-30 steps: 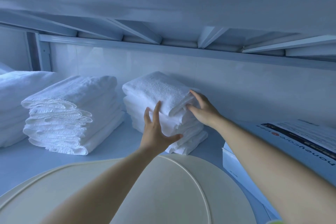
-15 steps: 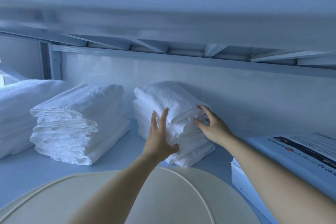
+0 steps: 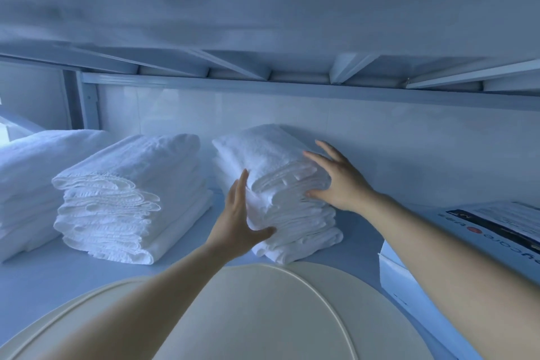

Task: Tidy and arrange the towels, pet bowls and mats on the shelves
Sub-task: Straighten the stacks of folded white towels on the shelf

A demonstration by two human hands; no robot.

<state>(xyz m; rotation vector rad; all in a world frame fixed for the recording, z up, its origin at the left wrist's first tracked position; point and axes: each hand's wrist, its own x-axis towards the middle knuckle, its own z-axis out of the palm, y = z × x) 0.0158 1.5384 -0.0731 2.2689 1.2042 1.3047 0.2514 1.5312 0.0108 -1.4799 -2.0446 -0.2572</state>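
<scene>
Pressing rightmost towel stack (image 3: 263, 149), one of three: left hand (image 3: 236, 222), right hand (image 3: 339, 184).

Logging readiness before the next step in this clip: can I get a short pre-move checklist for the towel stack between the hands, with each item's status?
1. Contact of the left hand with the right towel stack: ok, flat against its left side.
2. Contact of the right hand: ok, flat on the stack's right side, fingers spread.
3. Front edges aligned: not ok, the folds are uneven and the lower layers jut out.
4. Gap to the middle towel stack: ok, the two are apart.
5. Room toward the box: ok, bare shelf shows between.
6. Back of the stack against the wall: cannot tell, hidden by the towels.
</scene>
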